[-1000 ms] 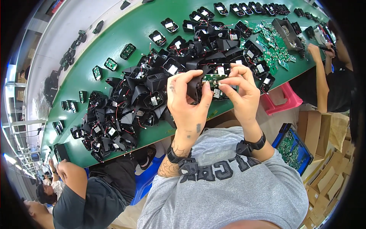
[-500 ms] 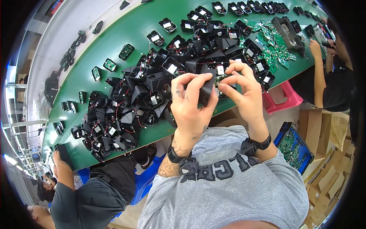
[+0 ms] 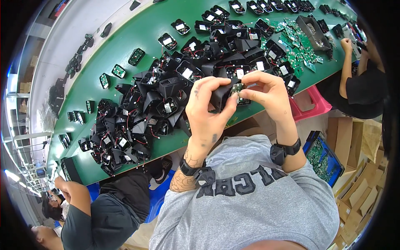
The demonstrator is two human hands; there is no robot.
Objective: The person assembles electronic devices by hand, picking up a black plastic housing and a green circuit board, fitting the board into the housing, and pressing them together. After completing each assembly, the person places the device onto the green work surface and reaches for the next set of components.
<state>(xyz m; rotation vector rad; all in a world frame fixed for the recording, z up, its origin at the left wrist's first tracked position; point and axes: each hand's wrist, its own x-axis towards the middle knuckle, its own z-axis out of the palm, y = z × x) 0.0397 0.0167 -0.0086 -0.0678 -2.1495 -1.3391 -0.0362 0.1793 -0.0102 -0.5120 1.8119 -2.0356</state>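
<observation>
My left hand (image 3: 204, 109) is closed around a black plastic housing (image 3: 218, 96), fingers over its top and thumb below. At the housing's open side sits a small green circuit board (image 3: 237, 88). My right hand (image 3: 271, 95) pinches this board between thumb and bent fingers, close to the left thumb. How far the board goes into the housing is hidden by the fingers. Just beyond both hands lies a heap of black housings (image 3: 166, 89), many showing red wires and white square parts.
Loose green circuit boards (image 3: 296, 46) are piled at the far right beside a grey bin (image 3: 309, 31) of small metal parts. Co-workers sit left and right at the green table (image 3: 104, 54). A pink stool (image 3: 309, 104) and a blue crate of boards (image 3: 323, 158) stand at right.
My left hand has turned the housing so its open side and the board show. My right fingers have closed in on the board; before, they were spread wider beside the housing.
</observation>
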